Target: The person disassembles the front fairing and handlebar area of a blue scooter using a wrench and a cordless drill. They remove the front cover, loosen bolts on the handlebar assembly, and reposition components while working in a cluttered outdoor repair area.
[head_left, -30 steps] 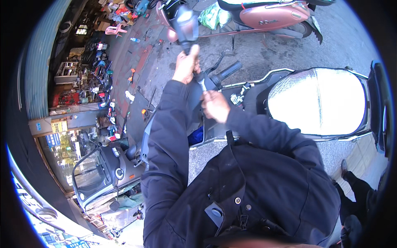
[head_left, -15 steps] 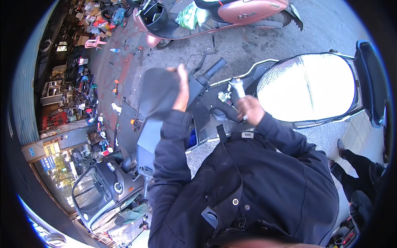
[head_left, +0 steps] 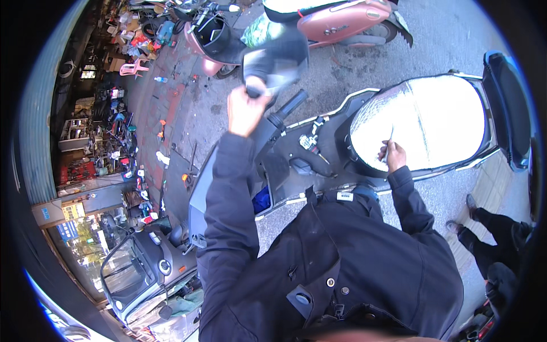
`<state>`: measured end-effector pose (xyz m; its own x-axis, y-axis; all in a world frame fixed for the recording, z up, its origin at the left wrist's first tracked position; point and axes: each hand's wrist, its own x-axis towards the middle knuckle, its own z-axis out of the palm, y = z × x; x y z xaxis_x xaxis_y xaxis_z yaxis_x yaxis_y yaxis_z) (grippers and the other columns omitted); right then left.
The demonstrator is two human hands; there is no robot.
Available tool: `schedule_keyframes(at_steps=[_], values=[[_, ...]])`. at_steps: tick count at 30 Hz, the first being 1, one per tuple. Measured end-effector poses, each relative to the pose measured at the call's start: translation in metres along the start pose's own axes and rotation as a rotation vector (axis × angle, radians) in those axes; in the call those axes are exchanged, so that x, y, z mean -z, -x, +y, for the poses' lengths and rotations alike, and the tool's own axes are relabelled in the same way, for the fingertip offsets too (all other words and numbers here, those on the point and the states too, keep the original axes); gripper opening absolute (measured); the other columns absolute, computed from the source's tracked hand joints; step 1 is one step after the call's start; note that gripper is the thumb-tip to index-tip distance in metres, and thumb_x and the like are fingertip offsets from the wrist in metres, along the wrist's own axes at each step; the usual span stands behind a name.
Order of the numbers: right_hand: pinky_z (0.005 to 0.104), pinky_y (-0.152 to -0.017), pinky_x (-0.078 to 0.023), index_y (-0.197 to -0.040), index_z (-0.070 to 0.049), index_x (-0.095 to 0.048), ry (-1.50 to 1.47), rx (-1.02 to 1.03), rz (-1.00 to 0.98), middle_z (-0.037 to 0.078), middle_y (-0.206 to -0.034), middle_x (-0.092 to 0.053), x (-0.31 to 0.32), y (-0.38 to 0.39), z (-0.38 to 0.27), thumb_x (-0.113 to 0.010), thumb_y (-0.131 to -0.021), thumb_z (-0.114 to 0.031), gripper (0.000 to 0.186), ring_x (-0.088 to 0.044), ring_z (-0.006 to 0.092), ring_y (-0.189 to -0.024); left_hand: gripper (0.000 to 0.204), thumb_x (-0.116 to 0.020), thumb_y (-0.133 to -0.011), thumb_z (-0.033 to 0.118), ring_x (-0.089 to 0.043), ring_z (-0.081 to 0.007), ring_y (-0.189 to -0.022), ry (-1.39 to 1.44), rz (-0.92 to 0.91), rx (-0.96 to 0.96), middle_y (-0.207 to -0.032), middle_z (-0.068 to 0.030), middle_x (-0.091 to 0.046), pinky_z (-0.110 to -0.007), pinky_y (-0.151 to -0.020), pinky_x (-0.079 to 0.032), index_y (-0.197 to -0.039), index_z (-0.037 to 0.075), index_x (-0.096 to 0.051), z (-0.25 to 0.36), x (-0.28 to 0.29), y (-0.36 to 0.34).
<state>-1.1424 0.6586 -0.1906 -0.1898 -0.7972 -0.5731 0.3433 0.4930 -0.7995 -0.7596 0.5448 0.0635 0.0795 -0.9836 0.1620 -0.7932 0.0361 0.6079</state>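
Gripped low in left hand: black, motion-blurred rear-view mirror with glossy face, raised just beyond black rubber handlebar grip, short of pink-bodied scooter on far side. Closed in right hand: slim silvery metal tool, probably a wrench, over shiny silver quilted seat cover to the right. Tool touching cover or not: cannot tell. Possible mirror drop or twist from one-handed hold; possible snag or scratch on cover from careless tool angle.
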Motion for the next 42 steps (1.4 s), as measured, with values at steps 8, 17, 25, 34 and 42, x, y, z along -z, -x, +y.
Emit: schedule_keyframes(at_steps=[8,17,25,34,42], values=[[0.0333,-0.051,-0.051,-0.106,0.008,-0.062,-0.012,0.005,-0.077,0.012,-0.074,-0.06,-0.009,0.021,-0.003,-0.043,-0.111,-0.027,0.04,-0.061,0.0195,-0.058,0.032,-0.069,-0.1,0.028,-0.066,-0.0243,-0.083,1.504,0.672,0.178,-0.09,-0.0119,-0.065,-0.046,-0.092,-0.054,-0.103,-0.002,-0.059,-0.026,-0.021,0.038],[0.0326,-0.053,-0.052,-0.107,0.005,-0.064,0.055,-0.005,-0.058,0.008,-0.075,-0.06,-0.01,0.03,-0.011,-0.045,-0.11,-0.027,0.037,-0.06,0.0172,-0.06,0.03,-0.08,-0.078,0.02,-0.073,-0.0336,-0.074,-0.024,0.104,-0.053,-0.079,-0.0226,-0.072,-0.043,-0.065,-0.053,-0.09,-0.005,-0.069,-0.013,-0.007,0.011],[0.0315,-0.051,-0.052,-0.105,0.005,-0.063,0.037,-0.046,-0.115,0.009,-0.072,-0.06,-0.025,0.038,-0.018,-0.043,-0.112,-0.026,0.037,-0.061,0.0171,-0.058,0.022,-0.065,-0.103,0.023,-0.063,-0.0167,-0.07,1.294,0.879,0.283,-0.074,-0.0053,-0.06,-0.037,-0.071,-0.057,-0.104,0.002,-0.058,-0.013,-0.024,0.034],[0.0304,-0.052,-0.054,-0.107,0.005,-0.064,0.065,-0.05,-0.141,0.008,-0.074,-0.061,-0.021,0.041,-0.003,-0.042,-0.111,-0.026,0.038,-0.062,0.0162,-0.059,0.037,-0.082,-0.082,0.027,-0.073,-0.034,-0.073,0.026,0.027,-0.089,-0.077,-0.021,-0.072,-0.042,-0.069,-0.054,-0.08,-0.007,-0.067,-0.02,0.004,0.006],[0.0301,-0.052,-0.055,-0.106,0.005,-0.064,0.077,-0.064,-0.124,0.008,-0.074,-0.061,-0.02,0.051,-0.007,-0.042,-0.111,-0.025,0.038,-0.062,0.016,-0.058,0.027,-0.062,-0.104,0.022,-0.067,-0.0243,-0.078,1.257,0.786,0.286,-0.086,-0.0143,-0.065,-0.041,-0.074,-0.059,-0.113,-0.002,-0.054,-0.026,-0.021,0.039]])
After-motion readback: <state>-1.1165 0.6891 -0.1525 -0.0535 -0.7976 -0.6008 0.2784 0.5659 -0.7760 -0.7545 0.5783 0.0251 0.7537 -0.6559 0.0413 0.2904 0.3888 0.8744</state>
